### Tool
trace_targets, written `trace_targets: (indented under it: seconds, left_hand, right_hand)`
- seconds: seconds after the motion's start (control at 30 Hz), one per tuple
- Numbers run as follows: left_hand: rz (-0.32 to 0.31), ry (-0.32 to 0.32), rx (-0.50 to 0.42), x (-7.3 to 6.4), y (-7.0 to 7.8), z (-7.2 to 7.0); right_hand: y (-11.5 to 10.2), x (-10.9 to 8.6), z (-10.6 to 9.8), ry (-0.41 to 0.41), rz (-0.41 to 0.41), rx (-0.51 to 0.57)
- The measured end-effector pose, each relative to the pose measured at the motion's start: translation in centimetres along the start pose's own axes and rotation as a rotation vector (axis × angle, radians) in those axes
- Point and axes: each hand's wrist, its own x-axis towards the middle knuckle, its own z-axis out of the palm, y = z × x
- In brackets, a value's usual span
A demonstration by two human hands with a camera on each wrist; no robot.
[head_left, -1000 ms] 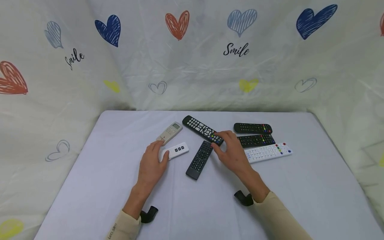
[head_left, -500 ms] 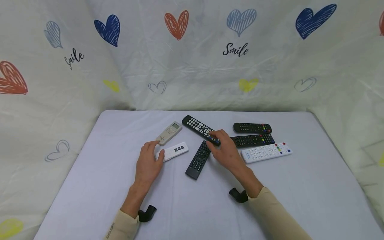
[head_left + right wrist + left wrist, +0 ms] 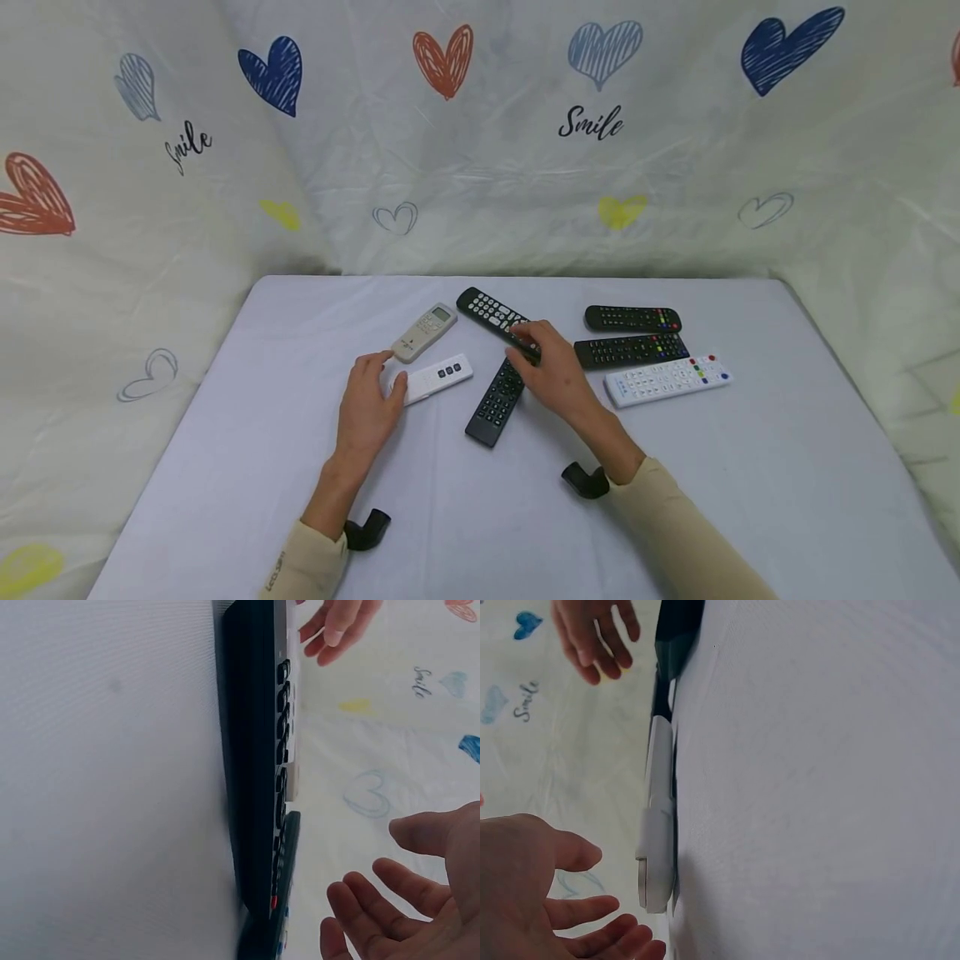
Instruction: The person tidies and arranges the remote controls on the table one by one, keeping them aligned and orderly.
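My left hand [image 3: 367, 417] hovers at the near end of a slim white remote control [image 3: 452, 372], fingers spread and holding nothing. Just beyond lies a beige air-conditioner remote [image 3: 424, 332] with a small screen. The left wrist view shows the white remote [image 3: 658, 825] edge-on, apart from the thumb. My right hand [image 3: 555, 375] is over the lower end of a black remote with pale buttons [image 3: 487, 311], partly covering it. Its loosely bent fingers [image 3: 360, 907] are empty in the right wrist view. Below it a dark grey remote [image 3: 495, 404] lies slanted, its top end hidden by the thumb.
Right of my right hand, two black remotes, a far one [image 3: 632, 319] and a nearer one [image 3: 632, 352], lie above a white remote with coloured buttons [image 3: 667, 381]. All rest on a white-covered table [image 3: 480, 525]. A heart-printed curtain [image 3: 510, 183] surrounds it.
My right hand has slid left over the black remote, uncovering the left ends of the remotes at right. My left hand has drawn slightly left, showing more of the beige remote. The remotes stay put.
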Motion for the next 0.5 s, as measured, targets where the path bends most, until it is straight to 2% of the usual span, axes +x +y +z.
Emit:
trace_targets:
  seconds: [0.27,0.5]
  left_hand:
    - [-0.028,-0.017,0.002,0.3,-0.3,0.2]
    - [-0.049,-0.030,-0.018,0.6,-0.5,0.3]
  right_hand:
    - [-0.5,0.5,0.6,-0.012,0.038,-0.010]
    - [-0.9,1.3,1.1,-0.027,0.037,0.003]
